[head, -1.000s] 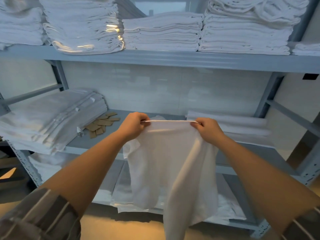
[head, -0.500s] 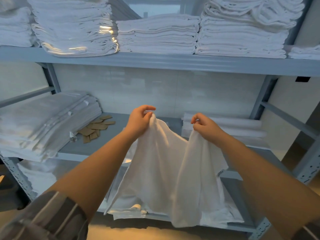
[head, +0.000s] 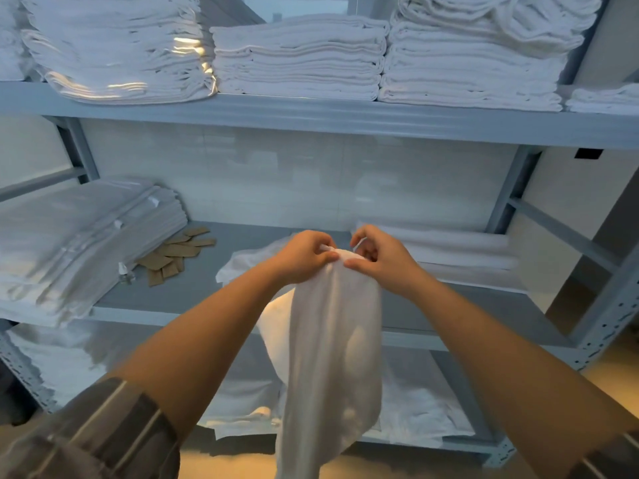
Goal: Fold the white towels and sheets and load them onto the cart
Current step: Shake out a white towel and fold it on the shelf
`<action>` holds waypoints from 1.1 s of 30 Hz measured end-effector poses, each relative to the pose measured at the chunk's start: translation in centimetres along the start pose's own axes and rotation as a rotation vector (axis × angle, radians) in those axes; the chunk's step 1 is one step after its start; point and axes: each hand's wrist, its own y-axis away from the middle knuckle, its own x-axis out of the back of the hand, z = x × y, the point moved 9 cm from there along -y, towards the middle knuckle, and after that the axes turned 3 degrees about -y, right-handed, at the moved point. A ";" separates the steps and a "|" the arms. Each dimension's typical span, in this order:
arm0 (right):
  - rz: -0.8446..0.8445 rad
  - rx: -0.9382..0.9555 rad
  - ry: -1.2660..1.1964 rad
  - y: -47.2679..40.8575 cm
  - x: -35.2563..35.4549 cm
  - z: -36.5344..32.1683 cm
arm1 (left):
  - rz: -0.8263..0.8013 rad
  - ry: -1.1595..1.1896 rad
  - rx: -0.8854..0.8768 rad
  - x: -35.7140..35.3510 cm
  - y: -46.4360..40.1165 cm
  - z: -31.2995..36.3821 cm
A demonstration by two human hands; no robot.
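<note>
Two hands, the left hand (head: pixel 304 255) and the right hand (head: pixel 380 259); one hanging white towel (head: pixel 332 357); five stacks of folded linen on the top shelf (head: pixel 311 114), the outer two cut off by the picture's edges; one small clear bottle (head: pixel 125 273); a heap of brown paper tags (head: pixel 176 252), too overlapped to count.

No readable text, label, brand, number or sign anywhere in view. Brown card tags (head: pixel 179 252) on middle shelf (head: pixel 214 288): faces blank or too blurred to read. Small clear bottle (head: pixel 125 273) beside them: no legible label. Plastic-wrapped linen packs (head: pixel 79 236): small white tabs visible, nothing readable on them. Folded towel stacks (head: pixel 301 60) on top shelf: no tags showing print. Dark rectangle (head: pixel 588 153) on right wall: no writing discernible.
</note>
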 end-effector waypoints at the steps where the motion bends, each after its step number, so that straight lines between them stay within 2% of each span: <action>1: -0.008 -0.017 0.006 0.0 0.1 0.5 | 0.057 0.013 0.014 0.9 -0.1 -0.4; 7: -0.006 -0.238 0.064 1.5 2.5 5.9 | 0.313 0.011 0.182 6.5 0.4 -5.7; 11: -0.070 -0.357 0.215 2.6 3.5 8.2 | 0.387 0.069 0.282 7.8 1.3 -8.9; 13: -0.041 -0.345 0.173 2.4 3.5 7.9 | 0.385 0.108 0.294 7.4 1.4 -9.2; 17: -0.021 -0.306 -0.367 1.3 2.1 5.4 | 0.324 0.197 0.277 5.9 1.0 -8.7; 19: -0.052 -0.263 -0.472 0.5 1.3 4.1 | 0.265 0.224 0.248 5.1 0.7 -8.1; 22: -0.117 -0.220 -0.527 -0.1 0.0 3.1 | 0.232 0.227 0.213 4.7 0.6 -7.3; 26: -0.198 -0.202 -0.491 0.2 -1.5 2.6 | 0.289 0.202 0.231 5.2 0.9 -7.2; 30: -0.065 -0.227 -0.521 -0.2 -2.0 2.1 | 0.272 0.389 0.259 4.4 1.7 -6.9; 33: 0.022 -0.203 -0.399 -0.7 -2.1 1.3 | 0.237 0.519 0.256 3.2 2.1 -6.0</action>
